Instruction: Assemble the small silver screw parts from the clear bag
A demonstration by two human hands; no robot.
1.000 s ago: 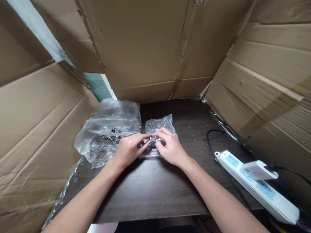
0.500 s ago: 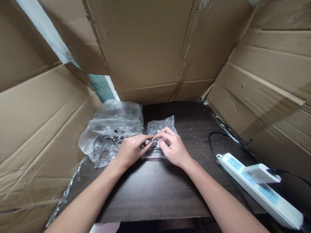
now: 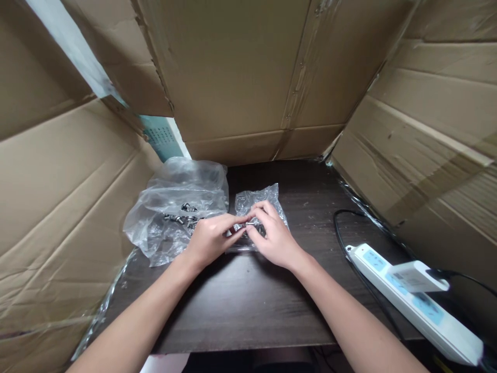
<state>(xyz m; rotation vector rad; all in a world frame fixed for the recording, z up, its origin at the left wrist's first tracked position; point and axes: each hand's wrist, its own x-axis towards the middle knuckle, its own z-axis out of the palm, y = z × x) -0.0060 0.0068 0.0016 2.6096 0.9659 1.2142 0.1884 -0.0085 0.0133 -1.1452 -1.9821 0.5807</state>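
Over a small clear plastic bag point(image 3: 256, 197), my two hands meet at their fingertips. My left hand point(image 3: 212, 238) pinches one end of a small silvery metal screw point(image 3: 249, 224) between thumb and forefinger. The thumb and fingertips of my right hand point(image 3: 274, 235) close round the other end of it. More small metal parts lie in the bag beneath, partly hidden by my right hand. A larger clear plastic bag point(image 3: 186, 176) rests to the left, with several dark metal screws point(image 3: 188, 208) on it.
A white power strip point(image 3: 411, 305) with a plugged-in white adapter point(image 3: 417, 276) lies at the right of the dark table point(image 3: 240, 311). Its black cable point(image 3: 339, 233) curves beside it. Cardboard walls point(image 3: 248, 77) enclose the back and both sides.
My right thumb and fingers have shifted slightly left, closer to my left fingertips, and now close on the metal screw. My left hand has hardly moved.
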